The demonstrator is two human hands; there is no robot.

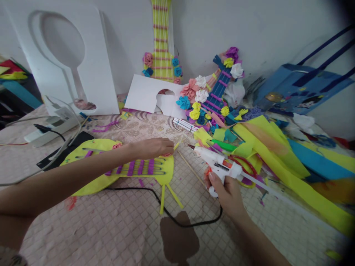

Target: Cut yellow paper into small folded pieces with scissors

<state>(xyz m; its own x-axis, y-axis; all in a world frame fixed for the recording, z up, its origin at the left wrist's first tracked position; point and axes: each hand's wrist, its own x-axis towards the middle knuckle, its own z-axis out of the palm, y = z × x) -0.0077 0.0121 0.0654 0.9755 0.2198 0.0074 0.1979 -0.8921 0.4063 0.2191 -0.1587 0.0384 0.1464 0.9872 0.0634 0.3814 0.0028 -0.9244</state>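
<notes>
My right hand [229, 188] grips a white hot glue gun [215, 162] by its handle, the nozzle pointing left and a long glue stick running out of its back. My left hand [155, 147] is at the head of a yellow paper guitar [97, 188], its bent fingers closed on a pink paper flower [168, 154] that is mostly hidden beneath them. The guitar lies flat, with purple strips [141, 167] across its grey strings. Another pink flower [117, 145] sits on its upper edge, partly behind my left forearm.
A black cord [188, 224] curves across the quilted cloth below the guitar. Crepe paper sheets [271, 147] pile up on the right. A flower-decked blue guitar [219, 90], white cut-out boards [97, 48] and a blue bag [299, 87] stand behind. A power strip [55, 131] lies left.
</notes>
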